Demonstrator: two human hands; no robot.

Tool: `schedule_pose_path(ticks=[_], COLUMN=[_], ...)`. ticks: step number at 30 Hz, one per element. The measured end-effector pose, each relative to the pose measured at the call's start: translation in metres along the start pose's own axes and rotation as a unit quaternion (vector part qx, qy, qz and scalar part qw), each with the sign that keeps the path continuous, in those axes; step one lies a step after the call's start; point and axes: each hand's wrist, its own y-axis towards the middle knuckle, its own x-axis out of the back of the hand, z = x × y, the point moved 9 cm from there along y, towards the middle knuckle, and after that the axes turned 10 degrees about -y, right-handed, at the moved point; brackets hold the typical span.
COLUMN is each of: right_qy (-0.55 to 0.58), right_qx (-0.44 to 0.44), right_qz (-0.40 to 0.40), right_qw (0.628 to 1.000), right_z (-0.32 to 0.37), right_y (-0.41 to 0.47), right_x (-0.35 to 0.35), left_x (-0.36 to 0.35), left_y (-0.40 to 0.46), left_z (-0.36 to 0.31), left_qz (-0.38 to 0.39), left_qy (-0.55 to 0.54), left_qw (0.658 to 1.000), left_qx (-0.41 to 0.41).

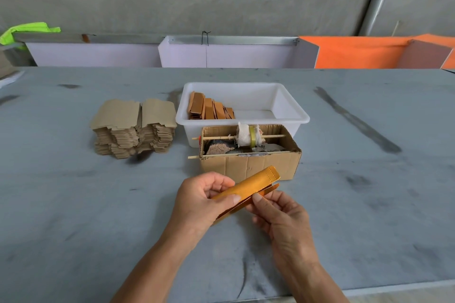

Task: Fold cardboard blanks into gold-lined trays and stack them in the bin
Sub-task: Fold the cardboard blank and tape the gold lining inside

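Both hands up front over grey, smudged table (73, 204). Left hand (199, 202) grips gold-lined blank (246, 190): thumb pressed on top of the shiny gold face, fingers curled around its left end. Right hand (278, 214) pinches the same blank from the right, thumb tip on the lower edge, fingers tucked under. Blank is partly folded, long and narrow, metallic orange-gold, stitched-looking perforation at the far end; it is tilted up to the right, held between the two hands, off the table.

Just behind it: brown corrugated cardboard box (248, 167), open top, two thin wooden sticks (221, 137) across it, a tape roll wrapped in white cloth (248, 138) on the far stick, grey rough lumps inside.

Behind and touching the box: white smooth plastic bin (290, 108), rectangular, with folded trays (211, 109) standing in a leaning row at its left side.

Left of bin: stack of flat blanks (134, 130), kraft-brown, notched edges, slightly splayed.

Far: concrete wall, white and orange panels.
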Motion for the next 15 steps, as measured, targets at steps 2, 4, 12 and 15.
schedule_pose_path(ticks=[2,4,12,15], right_qy=[0.004,0.009,-0.03,-0.031], right_qx=[-0.001,-0.001,0.013,0.008], right_qz=[0.002,0.011,0.017,0.0], right_qw=[1.0,1.0,0.999,0.999], right_z=[0.0,0.0,0.001,0.0], right_y=[0.0,0.0,0.003,0.004], right_x=[0.0,-0.001,0.0,0.001], left_x=[-0.004,-0.006,-0.014,-0.009], left_y=[0.002,0.004,0.01,0.01], left_z=[0.002,0.004,0.003,0.007], left_qz=[0.007,0.012,0.056,0.033], left_qy=[0.003,0.008,0.063,0.025], left_qw=[1.0,1.0,0.996,0.998], left_qx=[0.015,0.025,0.027,0.042])
